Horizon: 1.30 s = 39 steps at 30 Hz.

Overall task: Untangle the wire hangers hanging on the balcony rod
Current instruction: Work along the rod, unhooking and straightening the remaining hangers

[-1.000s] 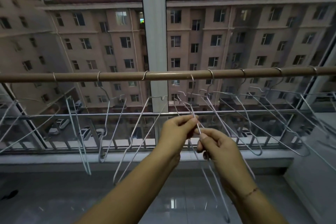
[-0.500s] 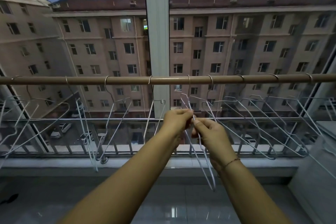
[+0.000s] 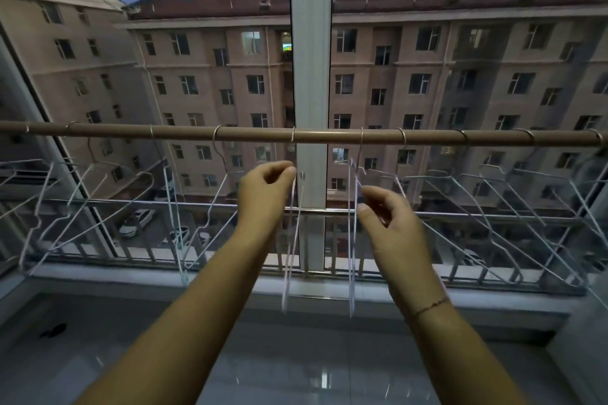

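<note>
White hangers (image 3: 291, 240) hang edge-on from the rod (image 3: 230, 134), left hand (image 3: 263, 194) and right hand (image 3: 388, 220) each pinching one, apparently keeping them apart to prevent snagging.

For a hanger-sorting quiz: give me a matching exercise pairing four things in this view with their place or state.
Things:
1. left hand
2. right hand
3. balcony rod
4. thin bracelet

Places or states:
A. runs level across the window, hooks over it
B. pinches the hanger by the white window post
C. circles the right wrist
D. pinches the hanger further right

Pairs: 1-B, 2-D, 3-A, 4-C
</note>
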Each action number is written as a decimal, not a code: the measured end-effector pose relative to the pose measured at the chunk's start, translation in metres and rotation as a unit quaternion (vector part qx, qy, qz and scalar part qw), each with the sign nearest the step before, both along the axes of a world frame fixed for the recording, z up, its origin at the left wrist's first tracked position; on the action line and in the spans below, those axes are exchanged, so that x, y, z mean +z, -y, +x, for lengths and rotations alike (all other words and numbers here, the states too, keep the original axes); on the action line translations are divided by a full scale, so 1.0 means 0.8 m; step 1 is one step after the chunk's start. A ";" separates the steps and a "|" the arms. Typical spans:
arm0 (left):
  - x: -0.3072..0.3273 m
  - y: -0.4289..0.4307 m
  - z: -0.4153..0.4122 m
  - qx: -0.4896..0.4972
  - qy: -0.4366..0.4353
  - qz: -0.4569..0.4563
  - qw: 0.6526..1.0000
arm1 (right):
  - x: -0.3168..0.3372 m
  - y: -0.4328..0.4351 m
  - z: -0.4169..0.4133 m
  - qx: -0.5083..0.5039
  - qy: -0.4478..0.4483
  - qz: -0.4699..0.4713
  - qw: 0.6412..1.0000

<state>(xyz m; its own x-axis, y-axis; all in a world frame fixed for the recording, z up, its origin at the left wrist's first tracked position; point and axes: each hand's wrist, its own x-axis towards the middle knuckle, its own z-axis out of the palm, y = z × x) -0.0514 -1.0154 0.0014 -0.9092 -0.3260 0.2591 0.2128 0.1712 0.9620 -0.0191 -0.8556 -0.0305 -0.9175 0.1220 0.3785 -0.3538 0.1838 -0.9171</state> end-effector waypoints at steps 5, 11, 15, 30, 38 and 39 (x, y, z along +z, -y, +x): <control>-0.026 0.037 -0.008 -0.033 0.101 0.027 0.994 | -0.002 0.059 0.008 0.077 0.053 0.017 0.995; -0.042 0.045 -0.023 -0.142 0.189 0.106 0.966 | -0.036 0.108 0.003 0.012 0.122 0.061 0.991; -0.046 0.053 -0.032 -0.202 0.201 0.122 0.951 | -0.044 0.129 0.006 -0.028 0.116 0.020 0.993; -0.058 0.046 -0.067 -0.208 0.225 0.143 0.941 | -0.055 0.136 -0.032 -0.052 0.142 -0.040 0.988; -0.127 0.069 -0.035 -0.218 0.262 0.067 0.938 | -0.101 0.101 -0.039 -0.085 0.155 0.004 0.984; -0.134 0.074 -0.032 -0.217 0.262 0.051 0.939 | -0.105 0.099 -0.040 -0.084 0.153 0.017 0.985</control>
<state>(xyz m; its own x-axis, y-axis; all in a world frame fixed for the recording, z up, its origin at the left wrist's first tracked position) -0.0771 -1.0743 -0.1057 -0.9558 0.1056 -0.2742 -0.2668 0.0790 0.9605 -0.0511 -0.9344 -0.1145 -0.9572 0.2736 0.0946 -0.0245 0.2492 -0.9681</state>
